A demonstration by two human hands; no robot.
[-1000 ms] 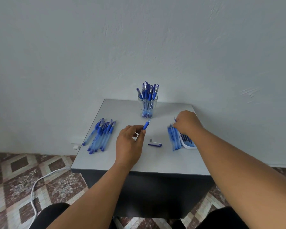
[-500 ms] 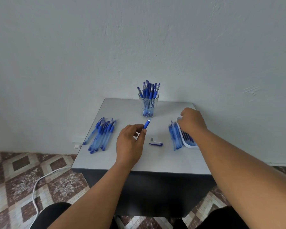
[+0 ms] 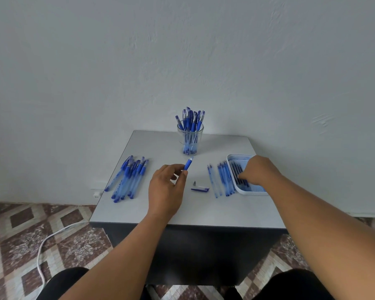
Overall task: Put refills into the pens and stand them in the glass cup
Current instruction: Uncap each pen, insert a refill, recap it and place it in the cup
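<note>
The right hand point(image 3: 257, 171) is being reached palm-down into the tray point(image 3: 253, 192), fingertips curled onto the refills point(image 3: 238, 173); an actual grip cannot be told. A pen barrel point(image 3: 188, 163) is being pinched by the left hand point(image 3: 166, 188), pointed toward the glass cup point(image 3: 190, 137) beyond it.

Glass cup point(image 3: 190, 139) upright at worktop rear, holding capped blue pens point(image 3: 192, 119), empty translucent barrels point(image 3: 222, 180) lying centre-right, dark refills point(image 3: 239, 175) apparently in white tray, one blue-gripped pen point(image 3: 188, 163) raised, tilted.
</note>
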